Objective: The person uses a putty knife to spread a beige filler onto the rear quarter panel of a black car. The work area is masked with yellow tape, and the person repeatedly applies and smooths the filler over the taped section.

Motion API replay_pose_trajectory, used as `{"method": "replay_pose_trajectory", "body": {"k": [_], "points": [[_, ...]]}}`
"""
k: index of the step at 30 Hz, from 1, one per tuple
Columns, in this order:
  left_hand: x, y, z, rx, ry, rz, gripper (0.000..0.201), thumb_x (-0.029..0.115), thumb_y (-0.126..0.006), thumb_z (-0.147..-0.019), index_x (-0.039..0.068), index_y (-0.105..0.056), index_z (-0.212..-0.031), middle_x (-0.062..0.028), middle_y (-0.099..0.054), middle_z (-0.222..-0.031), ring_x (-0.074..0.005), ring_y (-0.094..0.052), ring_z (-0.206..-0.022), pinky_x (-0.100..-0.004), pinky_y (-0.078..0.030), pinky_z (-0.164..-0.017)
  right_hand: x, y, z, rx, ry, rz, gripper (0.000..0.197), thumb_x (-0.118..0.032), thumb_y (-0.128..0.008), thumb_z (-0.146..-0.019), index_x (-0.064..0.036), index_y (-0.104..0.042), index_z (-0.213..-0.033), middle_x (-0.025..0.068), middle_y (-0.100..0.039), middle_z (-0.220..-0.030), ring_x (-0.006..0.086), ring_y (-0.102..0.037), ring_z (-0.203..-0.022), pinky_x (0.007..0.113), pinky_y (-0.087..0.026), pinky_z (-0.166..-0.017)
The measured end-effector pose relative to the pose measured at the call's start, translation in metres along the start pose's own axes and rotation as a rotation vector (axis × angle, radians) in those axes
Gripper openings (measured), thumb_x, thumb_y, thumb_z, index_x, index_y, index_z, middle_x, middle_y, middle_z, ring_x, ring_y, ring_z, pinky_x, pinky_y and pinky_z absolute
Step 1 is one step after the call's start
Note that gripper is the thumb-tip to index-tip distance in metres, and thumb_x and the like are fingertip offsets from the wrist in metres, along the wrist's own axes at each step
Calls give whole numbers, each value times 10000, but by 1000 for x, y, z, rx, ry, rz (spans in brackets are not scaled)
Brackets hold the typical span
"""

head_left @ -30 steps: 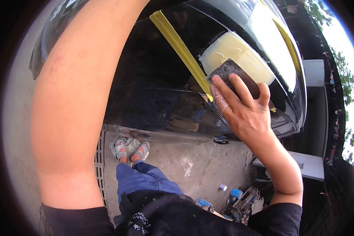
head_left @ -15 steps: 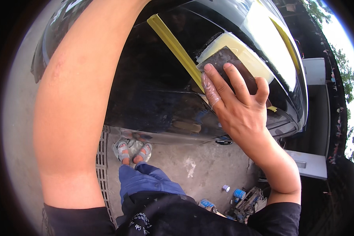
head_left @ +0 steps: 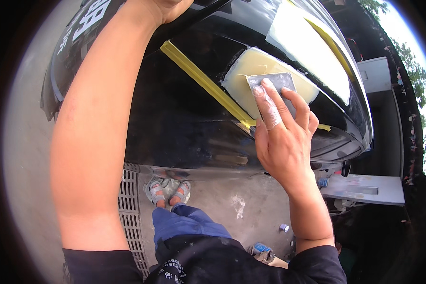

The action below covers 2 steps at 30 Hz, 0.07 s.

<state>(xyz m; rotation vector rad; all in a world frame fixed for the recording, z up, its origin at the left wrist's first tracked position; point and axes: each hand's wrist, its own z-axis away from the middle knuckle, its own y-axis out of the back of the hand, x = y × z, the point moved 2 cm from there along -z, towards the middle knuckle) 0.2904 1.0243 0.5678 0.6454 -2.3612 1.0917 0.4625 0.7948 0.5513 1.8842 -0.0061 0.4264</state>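
My right hand [head_left: 286,142] is closed on a thin grey putty spreader [head_left: 274,80], index and middle fingers pressed on its face. One finger is wrapped in clear film. Under the spreader lies a cream-coloured filler patch [head_left: 244,71] on a glossy black car panel [head_left: 184,104]. A strip of yellow masking tape [head_left: 201,80] runs diagonally left of the patch. At the top edge shows part of my left hand [head_left: 168,8], near the dark bodywork; its fingers are mostly cut off.
A larger white patch [head_left: 307,47] covers the panel beyond the cream one. My sandalled feet [head_left: 179,193] stand on concrete beside a slotted drain grate [head_left: 129,199]. A blue can [head_left: 260,248] and a small white-and-blue container [head_left: 284,227] are on the floor. A grey panel [head_left: 369,189] juts out at right.
The spreader has turned to a more level angle on the cream patch. The view has shifted, and part of my left hand now shows at the top.
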Motion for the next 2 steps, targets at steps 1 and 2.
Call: {"method": "replay_pose_trajectory", "body": {"k": [1,2], "points": [[2,1,1,13,6,-1,299,20,-436,-962,8,-567,-1231,-102,-669,-1092,-192,-665,-971,-346,-538,-889,-2,0,-5,26,-8,-5,558,-50,-661,-777,-133,-590,-1324,41,-558,-1401,264,-410,-1306,440,-292,-979],[4,2,1,25,13,-2,303,24,-438,-963,10,-566,-1237,-101,-670,-1093,-191,-666,-969,-348,-539,-889,-3,-1,-10,52,-15,-10,561,-69,-684,-756,-152,-609,-1307,22,-553,-1404,254,-407,-1305,459,-295,-943]]}}
